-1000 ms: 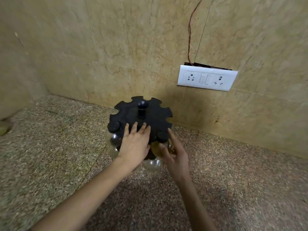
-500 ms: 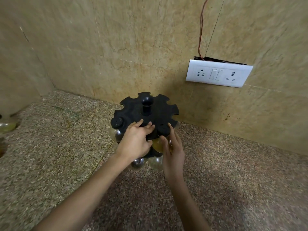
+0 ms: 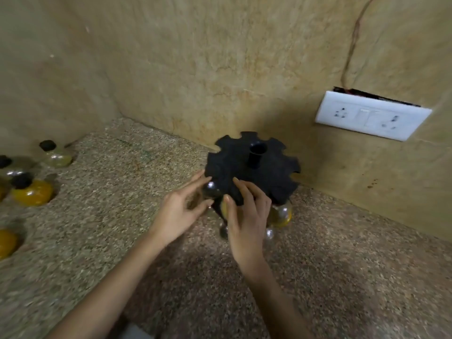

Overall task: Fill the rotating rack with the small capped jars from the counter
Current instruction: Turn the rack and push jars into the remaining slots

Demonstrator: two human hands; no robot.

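The black notched rotating rack stands on the counter by the wall, with a short centre post. Capped jars hang under its near side: a clear one at the left edge, a yellow one in front and another yellow one to the right. My left hand is beside the rack's left edge, fingers spread next to the clear jar. My right hand lies with its fingers on the rack's near rim and its thumb along the front yellow jar. Several loose jars, among them a yellow one and a clear one, stand at the far left.
The speckled granite counter meets tiled walls in a corner behind the rack. A white socket plate with a loose red wire is on the wall to the right. One more yellow jar sits at the left edge.
My left hand has slid off the rack's top to its left edge. My right hand has moved up onto the near rim. The view has swung left, so the counter jars show.
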